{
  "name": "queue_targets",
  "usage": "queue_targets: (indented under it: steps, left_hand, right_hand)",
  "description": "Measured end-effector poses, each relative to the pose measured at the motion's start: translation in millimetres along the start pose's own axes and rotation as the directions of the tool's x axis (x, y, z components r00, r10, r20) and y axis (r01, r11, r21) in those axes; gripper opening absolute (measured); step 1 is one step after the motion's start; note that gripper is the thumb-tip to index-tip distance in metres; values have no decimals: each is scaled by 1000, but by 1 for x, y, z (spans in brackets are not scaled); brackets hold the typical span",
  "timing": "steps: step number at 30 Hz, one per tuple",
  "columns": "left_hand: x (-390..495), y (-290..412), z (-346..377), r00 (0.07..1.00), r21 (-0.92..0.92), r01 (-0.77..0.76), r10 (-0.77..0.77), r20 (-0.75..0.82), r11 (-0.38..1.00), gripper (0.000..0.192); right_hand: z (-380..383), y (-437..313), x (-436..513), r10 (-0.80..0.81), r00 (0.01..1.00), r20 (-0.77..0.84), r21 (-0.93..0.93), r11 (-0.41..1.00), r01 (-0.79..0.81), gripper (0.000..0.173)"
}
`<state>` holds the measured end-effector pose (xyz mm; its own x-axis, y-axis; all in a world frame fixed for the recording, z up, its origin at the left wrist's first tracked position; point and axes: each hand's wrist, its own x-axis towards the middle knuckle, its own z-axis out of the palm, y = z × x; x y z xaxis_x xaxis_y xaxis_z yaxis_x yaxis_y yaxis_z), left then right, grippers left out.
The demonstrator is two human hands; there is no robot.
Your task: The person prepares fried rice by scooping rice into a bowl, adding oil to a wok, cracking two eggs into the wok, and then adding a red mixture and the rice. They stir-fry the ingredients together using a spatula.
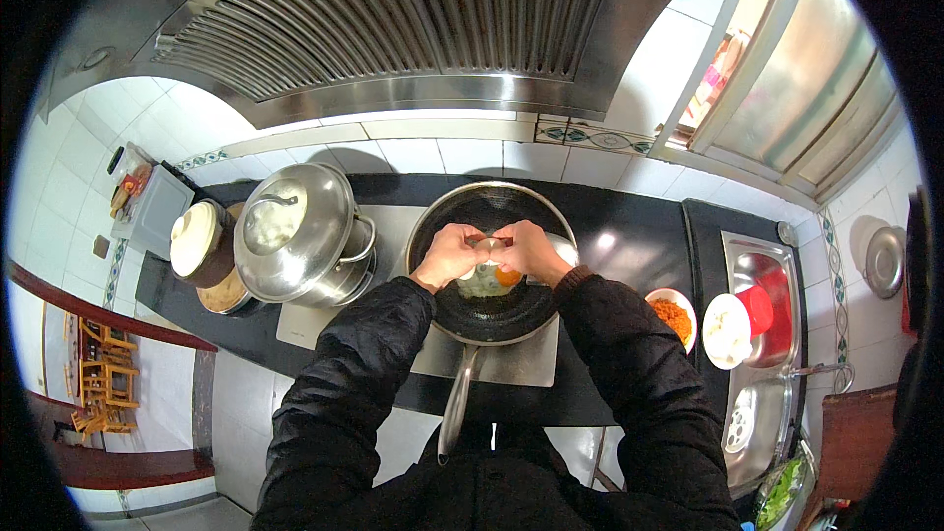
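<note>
Over a dark frying pan (pixel 472 321) on the stove, my left hand (pixel 455 252) and my right hand (pixel 529 251) meet at their fingertips. Between them they hold a cracked eggshell (pixel 489 245), partly hidden by the fingers. Just below, egg white (pixel 483 284) and an orange yolk (pixel 508 276) show against the pan's black surface. The pan's steel handle (pixel 459 405) points toward my body. A pale rounded object (pixel 562 249) shows beside my right wrist; part of it is hidden.
Left stands a large steel pot with a domed lid (pixel 295 232), beside a dark pot with a cream lid (pixel 198 236). Right are a bowl of orange shredded food (pixel 671 321), a white bowl (pixel 726 332) and a steel sink (pixel 767 383). A range hood (pixel 413 15) overhangs the stove.
</note>
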<state>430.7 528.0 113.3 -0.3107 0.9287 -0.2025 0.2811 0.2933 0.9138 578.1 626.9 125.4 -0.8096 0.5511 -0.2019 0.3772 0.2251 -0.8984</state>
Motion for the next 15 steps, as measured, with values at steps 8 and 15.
queue_targets:
  steps: [8, 15]
  left_hand:
    - [3, 5, 3, 998, 112, 37, -31, -49, 993, 29]
    - [2, 5, 7, 998, 212, 7, 7, -64, 977, 32]
  right_hand:
    - [2, 13, 8, -111, 993, -50, -134, 986, 103, 23]
    - [9, 28, 17, -324, 940, -109, -360, 894, 267, 28]
